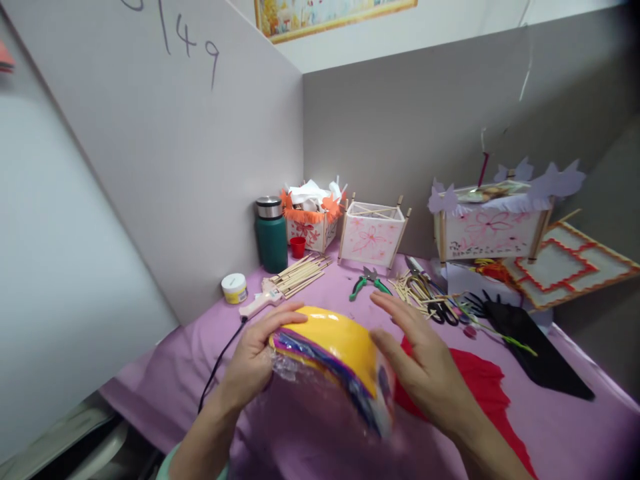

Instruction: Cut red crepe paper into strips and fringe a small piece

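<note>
My left hand [255, 353] grips a pack of coloured sheets [335, 333] by its left end, thumb below and fingers on top. The pack is in crinkled clear plastic. Its top sheet is yellow, with purple and blue edges showing beneath, and it bends downward at the right. My right hand [425, 360] is at the pack's right end with its fingers stretched out and apart; the thumb is against or just over the yellow face, I cannot tell which. Red cloth-like material [480, 380] lies under and beside my right hand.
Behind the pack lie a glue gun [263, 300], wooden sticks [305, 275], green-handled pliers [370, 280] and scissors [443, 312]. A green bottle [271, 240], white jar [235, 289], red cup [297, 247] and decorated lanterns [373, 237] stand farther back. A black sheet [540, 353] lies right.
</note>
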The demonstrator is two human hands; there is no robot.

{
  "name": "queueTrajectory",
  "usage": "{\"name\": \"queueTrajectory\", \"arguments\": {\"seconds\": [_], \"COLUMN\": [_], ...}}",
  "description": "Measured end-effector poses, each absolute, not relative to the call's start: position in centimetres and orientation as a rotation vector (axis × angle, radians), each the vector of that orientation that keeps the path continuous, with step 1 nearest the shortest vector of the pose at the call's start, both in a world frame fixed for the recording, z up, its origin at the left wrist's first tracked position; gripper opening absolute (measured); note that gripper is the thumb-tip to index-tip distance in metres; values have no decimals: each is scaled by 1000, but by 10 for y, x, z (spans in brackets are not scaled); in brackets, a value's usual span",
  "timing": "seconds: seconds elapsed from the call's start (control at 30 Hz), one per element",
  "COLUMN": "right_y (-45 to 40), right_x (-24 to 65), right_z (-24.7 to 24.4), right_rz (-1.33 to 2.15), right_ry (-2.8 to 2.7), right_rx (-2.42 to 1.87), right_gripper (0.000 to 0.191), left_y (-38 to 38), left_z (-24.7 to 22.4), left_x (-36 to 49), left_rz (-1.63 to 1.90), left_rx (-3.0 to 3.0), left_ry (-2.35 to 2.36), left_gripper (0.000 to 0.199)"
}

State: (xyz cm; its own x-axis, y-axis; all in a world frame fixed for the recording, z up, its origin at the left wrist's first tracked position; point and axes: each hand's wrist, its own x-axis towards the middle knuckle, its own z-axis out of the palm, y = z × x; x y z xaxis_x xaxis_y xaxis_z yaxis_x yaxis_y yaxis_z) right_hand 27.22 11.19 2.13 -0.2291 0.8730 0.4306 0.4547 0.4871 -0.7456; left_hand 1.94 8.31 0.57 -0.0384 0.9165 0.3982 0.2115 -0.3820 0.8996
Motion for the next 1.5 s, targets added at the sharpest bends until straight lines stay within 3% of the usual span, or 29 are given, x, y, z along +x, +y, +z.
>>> {"name": "queueTrajectory", "arguments": {"seconds": [0.2,0.33,0.47,0.67,0.87,1.03,1.3,1.5], "right_y": [87,75,80,85,73,77,82,89], "right_x": [216,189,190,195,198,204,229,233], "right_z": [-16,-27,-25,-37,-46,-44,-33,-30], "right_rz": [1534,1759,1716,1500,1431,1352,1337,1405], "right_ry": [-1664,-1427,-1287,-1406,-1468,-1423,-1393,-1206], "right_rx": [-836,-680,-780,-903,-999,-1067,-1168,-1070], "right_gripper": [83,58,41,33,48,26,32,38], "left_y": [83,91,89,78,86,90,97,101], "left_z": [6,-3,-4,-8,-7,1,-6,-7], "left_x": [50,58,55,67,69,79,106,115], "left_rz": [1704,1560,1516,1386,1442,1313,1184,1178], "left_rx": [796,521,460,488,435,458,489,600], "left_ry": [822,597,548,850,876,890,901,923], "left_gripper": [30,35,39,40,37,46,64,64]}}
